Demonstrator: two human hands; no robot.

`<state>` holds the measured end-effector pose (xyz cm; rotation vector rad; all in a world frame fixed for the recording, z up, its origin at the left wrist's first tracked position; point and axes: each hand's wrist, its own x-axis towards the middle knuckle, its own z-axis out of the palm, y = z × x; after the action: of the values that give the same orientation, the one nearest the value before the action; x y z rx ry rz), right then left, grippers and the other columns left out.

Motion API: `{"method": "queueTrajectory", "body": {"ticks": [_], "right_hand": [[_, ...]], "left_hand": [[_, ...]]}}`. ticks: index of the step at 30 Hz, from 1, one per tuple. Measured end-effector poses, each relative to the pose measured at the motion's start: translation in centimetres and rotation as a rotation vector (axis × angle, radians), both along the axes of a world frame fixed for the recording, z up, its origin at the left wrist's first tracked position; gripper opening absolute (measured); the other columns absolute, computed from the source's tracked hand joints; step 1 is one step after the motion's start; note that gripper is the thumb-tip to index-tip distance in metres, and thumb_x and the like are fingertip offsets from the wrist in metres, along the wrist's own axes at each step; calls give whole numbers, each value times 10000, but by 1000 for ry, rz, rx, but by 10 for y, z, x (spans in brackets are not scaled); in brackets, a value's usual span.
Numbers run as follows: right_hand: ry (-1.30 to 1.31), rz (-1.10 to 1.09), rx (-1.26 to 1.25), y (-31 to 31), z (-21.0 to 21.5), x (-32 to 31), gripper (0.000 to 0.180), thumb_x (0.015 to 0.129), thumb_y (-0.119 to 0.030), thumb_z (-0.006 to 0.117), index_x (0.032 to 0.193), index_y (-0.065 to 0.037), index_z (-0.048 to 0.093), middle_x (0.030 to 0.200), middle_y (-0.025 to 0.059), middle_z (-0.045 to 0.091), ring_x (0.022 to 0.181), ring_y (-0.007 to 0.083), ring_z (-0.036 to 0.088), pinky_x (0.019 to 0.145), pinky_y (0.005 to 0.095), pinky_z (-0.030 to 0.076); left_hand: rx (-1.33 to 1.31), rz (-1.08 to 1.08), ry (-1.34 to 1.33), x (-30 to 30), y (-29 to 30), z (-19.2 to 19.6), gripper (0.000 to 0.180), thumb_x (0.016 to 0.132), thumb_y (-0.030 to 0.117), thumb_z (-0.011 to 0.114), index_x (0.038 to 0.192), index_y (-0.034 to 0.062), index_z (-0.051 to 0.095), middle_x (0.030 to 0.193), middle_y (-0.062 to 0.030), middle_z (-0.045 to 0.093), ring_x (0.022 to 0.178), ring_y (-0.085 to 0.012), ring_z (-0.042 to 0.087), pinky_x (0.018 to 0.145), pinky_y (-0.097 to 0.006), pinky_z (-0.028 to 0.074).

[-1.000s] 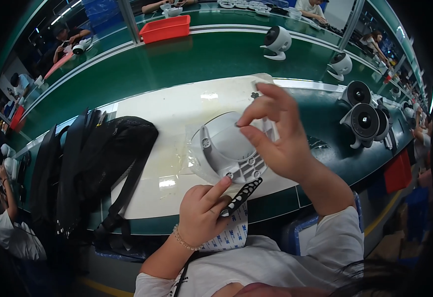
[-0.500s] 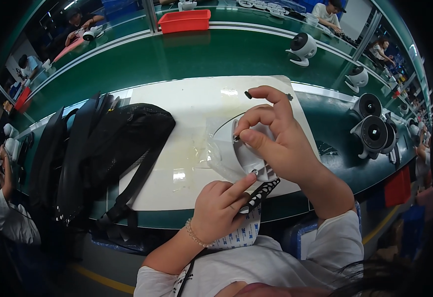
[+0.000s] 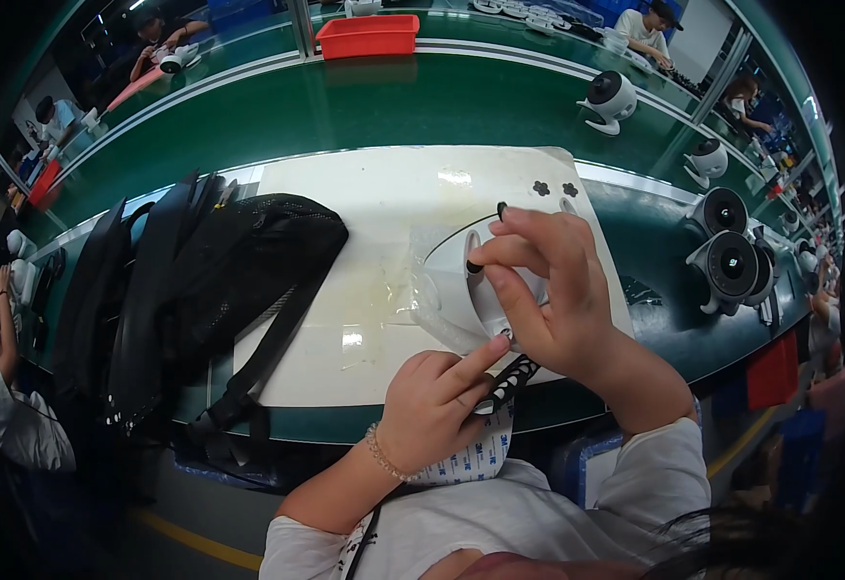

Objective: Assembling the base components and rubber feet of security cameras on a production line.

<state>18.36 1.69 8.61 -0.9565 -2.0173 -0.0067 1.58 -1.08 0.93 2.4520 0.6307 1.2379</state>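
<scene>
A white curved plastic housing (image 3: 453, 290) lies on a clear plastic bag (image 3: 420, 302) on the white board. Above it, my right hand (image 3: 567, 295) pinches a small black round pad (image 3: 475, 268) between thumb and finger. Another black pad (image 3: 501, 208) sits at the tip of a different raised finger. My left hand (image 3: 427, 411) is closed around a black strip with cut-out holes (image 3: 512, 380), its index finger stretched to the housing's near edge. White backing paper with blue print (image 3: 475, 462) hangs below that hand. My right hand hides part of the housing.
Two black flower-shaped pieces (image 3: 541, 188) lie on the white board (image 3: 374, 179). Black mesh bags with straps (image 3: 248, 251) are heaped at left. Round black-faced devices (image 3: 730, 261) stand at right. A white device (image 3: 608, 100) and a red bin (image 3: 367, 37) are farther back; people work beyond.
My right hand has shifted slightly right, its raised finger bending down toward the housing with the second pad. Both flower-shaped pieces now show. My left hand stays nearly still.
</scene>
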Motion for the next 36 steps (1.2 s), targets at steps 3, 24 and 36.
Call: {"method": "queueTrajectory", "body": {"ticks": [3,24,36], "right_hand": [[-217,-81,177,-6,6,6,463,722,-14,609,1168,-69,497,937,58,627,879,230,577,806,344,367],[-50,-140,-341,-46,-12,11,52,791,-142,631,835,-116,639,1178,60,574,1208,252,446,1004,428,229],[-375,-220,30,-59,-28,18,355,852,-393,543,1047,-112,640,1203,40,554,1204,244,445,1015,423,271]], "left_hand": [[10,2,-3,0,0,-1,236,523,37,652,751,11,594,1294,-20,492,732,-218,536,665,-327,445],[-22,6,-46,1,4,-10,336,484,41,661,814,15,603,1338,-126,430,884,-277,577,713,-363,474],[-15,33,-80,3,4,-12,317,515,18,664,824,17,595,1341,-118,433,841,-277,586,697,-359,472]]}}
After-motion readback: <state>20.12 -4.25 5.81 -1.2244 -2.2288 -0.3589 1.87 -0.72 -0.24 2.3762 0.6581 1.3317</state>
